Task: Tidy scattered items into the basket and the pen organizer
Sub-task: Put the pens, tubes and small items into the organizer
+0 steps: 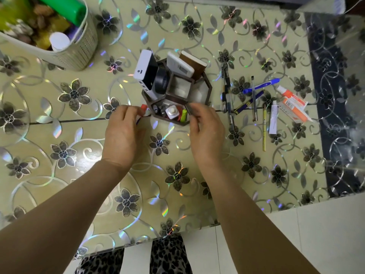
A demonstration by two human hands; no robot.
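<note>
The dark hexagonal pen organizer (208,84) stands mid-table, holding a white power bank, a phone, a brown notebook and small bottles. My left hand (122,133) grips a small red-capped item (143,107) by the organizer's front left wall. My right hand (205,131) pinches the organizer's front right rim. Scattered pens (254,97), a blue toothbrush (260,86), a yellow pencil (264,129), a small white tube (273,119) and an orange-white tube (292,104) lie to the right. The cream basket (79,50) sits at the far left.
The basket holds a green bottle (65,6), a white cap and packets. The table has a shiny floral cover; its front edge (197,226) lies close to me, with white floor tiles below. A dark border strip (327,115) runs along the right side.
</note>
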